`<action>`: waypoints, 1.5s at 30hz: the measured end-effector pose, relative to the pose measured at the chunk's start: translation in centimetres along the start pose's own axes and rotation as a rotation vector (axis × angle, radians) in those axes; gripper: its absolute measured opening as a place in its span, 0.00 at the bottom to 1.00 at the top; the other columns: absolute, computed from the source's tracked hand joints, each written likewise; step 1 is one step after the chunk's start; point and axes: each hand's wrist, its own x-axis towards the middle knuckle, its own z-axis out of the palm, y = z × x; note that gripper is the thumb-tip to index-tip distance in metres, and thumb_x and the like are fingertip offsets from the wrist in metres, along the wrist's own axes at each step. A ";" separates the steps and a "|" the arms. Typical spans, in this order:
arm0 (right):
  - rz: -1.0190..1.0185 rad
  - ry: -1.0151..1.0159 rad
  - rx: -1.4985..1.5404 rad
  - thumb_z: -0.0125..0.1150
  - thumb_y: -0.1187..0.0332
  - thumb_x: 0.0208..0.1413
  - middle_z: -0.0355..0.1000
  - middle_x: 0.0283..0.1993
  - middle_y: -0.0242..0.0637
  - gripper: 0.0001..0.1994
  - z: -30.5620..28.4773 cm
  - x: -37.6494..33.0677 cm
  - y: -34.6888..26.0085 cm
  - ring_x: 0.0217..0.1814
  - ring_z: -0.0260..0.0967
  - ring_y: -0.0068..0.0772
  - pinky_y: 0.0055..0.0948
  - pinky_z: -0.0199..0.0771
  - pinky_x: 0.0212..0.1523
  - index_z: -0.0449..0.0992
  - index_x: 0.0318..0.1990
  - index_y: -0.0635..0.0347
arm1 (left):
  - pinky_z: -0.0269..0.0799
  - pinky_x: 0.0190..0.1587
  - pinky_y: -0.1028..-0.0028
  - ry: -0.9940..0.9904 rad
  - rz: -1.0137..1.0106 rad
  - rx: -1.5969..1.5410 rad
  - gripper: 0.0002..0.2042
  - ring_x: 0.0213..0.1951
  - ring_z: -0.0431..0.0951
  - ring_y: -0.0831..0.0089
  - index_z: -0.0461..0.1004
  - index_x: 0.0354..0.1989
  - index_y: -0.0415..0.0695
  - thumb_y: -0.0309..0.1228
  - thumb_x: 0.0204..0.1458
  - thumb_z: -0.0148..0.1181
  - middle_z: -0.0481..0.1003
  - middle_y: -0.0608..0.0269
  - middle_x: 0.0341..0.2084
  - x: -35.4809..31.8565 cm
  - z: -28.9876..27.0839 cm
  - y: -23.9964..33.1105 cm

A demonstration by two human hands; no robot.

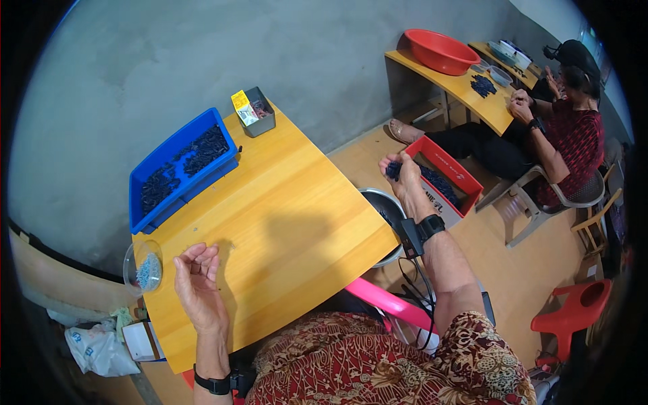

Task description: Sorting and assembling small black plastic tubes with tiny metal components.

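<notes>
My right hand (407, 179) is out past the table's right edge, fingers closed round a clump of small dark blue pieces (393, 170). Directly beside it is a red and white box (464, 177) with more dark pieces inside. Over the near left part of the yellow table (290, 182), my left hand (199, 287) is raised, palm up and fingers loosely bent, with nothing in it. Next to that hand, a clear round plastic tub (129, 270) holds tiny light blue pieces (147, 272). A blue tray (228, 165) at the table's far left contains many dark pieces (202, 154).
A grey bin (260, 127) with a yellow and white carton (243, 106) stands at the table's far corner. Below the right edge sits a metal basin (388, 260), beside a pink chair (391, 304). A co-worker (574, 135) sits at another table with a red basin (442, 52).
</notes>
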 end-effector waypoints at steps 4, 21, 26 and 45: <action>-0.079 0.122 -0.453 0.45 0.55 0.67 0.75 0.49 0.51 0.22 -3.2 2.0 1.0 0.52 0.71 0.43 0.42 0.69 0.57 0.74 0.49 0.70 | 0.71 0.54 0.72 0.017 -0.009 0.014 0.24 0.48 0.77 0.70 0.72 0.47 0.38 0.50 0.67 0.44 0.77 0.58 0.39 -0.3 -0.7 0.1; -0.149 -0.585 -0.211 0.60 0.62 0.61 0.77 0.34 0.31 0.11 7.0 -8.7 -8.1 0.41 0.74 0.25 0.23 0.71 0.44 0.78 0.45 0.58 | 0.74 0.48 0.75 0.246 -0.002 -0.019 0.18 0.40 0.78 0.76 0.75 0.45 0.40 0.44 0.65 0.52 0.79 0.63 0.34 -2.2 -7.9 4.5; -0.130 -0.857 -0.353 0.58 0.61 0.63 0.76 0.32 0.29 0.11 12.1 -14.6 -5.8 0.39 0.73 0.21 0.21 0.71 0.45 0.78 0.44 0.58 | 0.73 0.46 0.77 0.262 -0.140 0.118 0.14 0.39 0.78 0.77 0.75 0.45 0.42 0.41 0.63 0.56 0.79 0.65 0.34 -2.4 -10.5 4.4; -0.547 -1.367 -1.045 0.59 0.67 0.61 0.77 0.35 0.31 0.10 24.8 -20.1 3.8 0.36 0.69 0.20 0.27 0.71 0.37 0.79 0.42 0.65 | 0.73 0.50 0.65 -0.092 0.022 1.004 0.12 0.47 0.78 0.52 0.76 0.47 0.37 0.30 0.58 0.59 0.78 0.47 0.43 -2.3 -11.2 4.3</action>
